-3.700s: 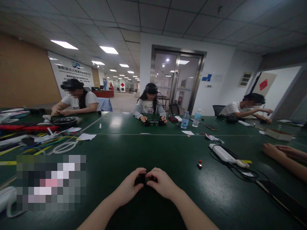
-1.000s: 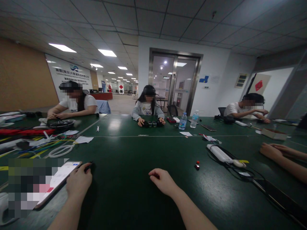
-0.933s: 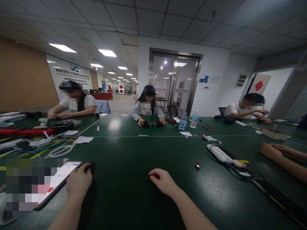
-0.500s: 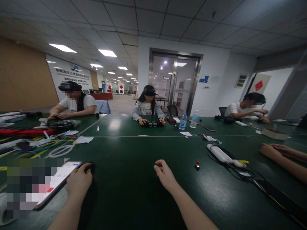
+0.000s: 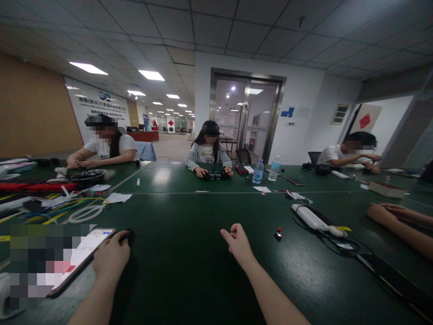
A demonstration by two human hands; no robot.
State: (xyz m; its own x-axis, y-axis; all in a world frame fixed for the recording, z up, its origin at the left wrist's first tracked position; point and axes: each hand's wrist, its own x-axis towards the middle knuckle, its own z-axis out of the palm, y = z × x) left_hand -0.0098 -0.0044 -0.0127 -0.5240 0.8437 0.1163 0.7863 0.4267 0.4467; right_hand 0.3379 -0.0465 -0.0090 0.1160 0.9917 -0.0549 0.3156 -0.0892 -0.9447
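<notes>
Left hand (image 5: 111,258) rests low on the green table (image 5: 189,212), fingers curled together over a small black part (image 5: 127,234) that pokes out past the knuckles. Whether the fingers pinch it or only lie against it cannot be told; the part is dark against the dark top. Just left of the hand, touching or nearly so, lies a phone (image 5: 83,255) with a lit white screen, angled across the table edge.

Right hand (image 5: 239,243) is lifted slightly off the table, out ahead of the body. Fingers loosely curled, thumb tip meeting the forefinger tip; nothing seen between them. The two hands are well apart.

Right of that hand, near but clear of it, a small red-topped piece (image 5: 278,233) sits on the table. Further right, a white power strip (image 5: 309,217) with a black cable looping toward the near edge.

Far left: a tangle of coloured wires (image 5: 64,203) and a white coil (image 5: 83,213).

Another person's forearms and hands (image 5: 389,212) rest on the table at the right edge. Three more people sit across the far side; the middle one (image 5: 209,153) holds dark parts in both hands. Two water bottles (image 5: 259,171) stand to that person's right in view.
</notes>
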